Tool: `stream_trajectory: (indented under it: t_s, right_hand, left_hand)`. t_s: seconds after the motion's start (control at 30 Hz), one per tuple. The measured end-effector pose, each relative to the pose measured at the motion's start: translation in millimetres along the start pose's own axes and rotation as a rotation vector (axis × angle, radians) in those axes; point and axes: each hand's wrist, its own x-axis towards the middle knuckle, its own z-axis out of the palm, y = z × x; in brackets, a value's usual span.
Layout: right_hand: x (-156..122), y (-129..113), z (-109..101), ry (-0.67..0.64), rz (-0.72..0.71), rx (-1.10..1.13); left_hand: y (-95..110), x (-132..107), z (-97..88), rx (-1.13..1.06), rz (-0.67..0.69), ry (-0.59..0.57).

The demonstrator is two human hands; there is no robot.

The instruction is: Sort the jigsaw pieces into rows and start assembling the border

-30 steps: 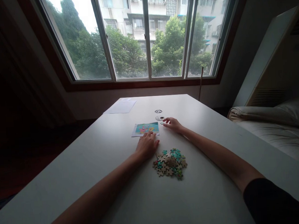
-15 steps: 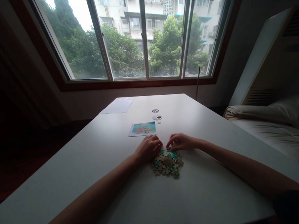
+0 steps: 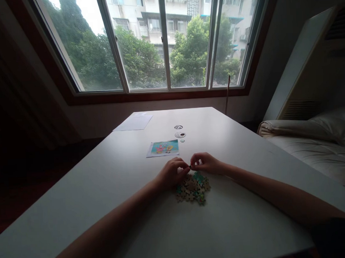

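A heap of jigsaw puzzle pieces [image 3: 193,190] lies on the white table [image 3: 106,194], most with plain brown backs up and some showing teal. Above the heap's far side, my left hand [image 3: 172,172] and my right hand [image 3: 206,163] meet fingertip to fingertip. Between the pinched fingers is a small dark puzzle piece [image 3: 190,166], mostly hidden, which both hands seem to grip. Just beyond my left hand lies a picture card [image 3: 164,148] with colourful cartoon figures on teal.
Two round flat discs [image 3: 180,134] and a single teal piece [image 3: 182,141] lie past the card. Sheets of white paper [image 3: 133,122] rest at the far left corner. A pale sofa [image 3: 303,141] stands right of the table, and a window [image 3: 165,48] is ahead.
My hands have come together over the heap, and a small puzzle piece is now pinched between their fingertips. The view has shifted slightly.
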Motion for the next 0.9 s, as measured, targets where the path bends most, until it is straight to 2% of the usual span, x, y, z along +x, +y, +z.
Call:
stream_trajectory:
  t_s: [0.17,0.27,0.33,0.47,0.67,0.9]
  right_hand:
    - [-1.8,-4.7,5.5,0.201,-0.053,-0.074]
    - [-3.7,-5.5,4.0,0.358,-0.134,-0.213]
    - [-4.7,-4.3,2.8,0.404,-0.182,-0.314]
    - [-6.4,-1.0,2.3,0.421,-0.22,-0.427]
    - [-9.0,-1.5,3.2,0.365,-0.251,-0.499]
    - [-8.1,-1.8,2.2,0.414,-0.253,-0.472]
  left_hand:
    - [-4.1,1.3,-2.4,-0.09,-0.117,0.106]
    - [-11.4,1.9,-2.8,-0.139,-0.206,0.172]
    - [-15.6,1.9,-1.7,-0.171,-0.246,0.197]
    - [-19.0,1.4,1.5,-0.223,-0.27,0.194]
    - [-14.8,2.9,2.0,-0.255,-0.252,0.149]
    - [-12.0,3.5,-0.9,-0.221,-0.243,0.138]
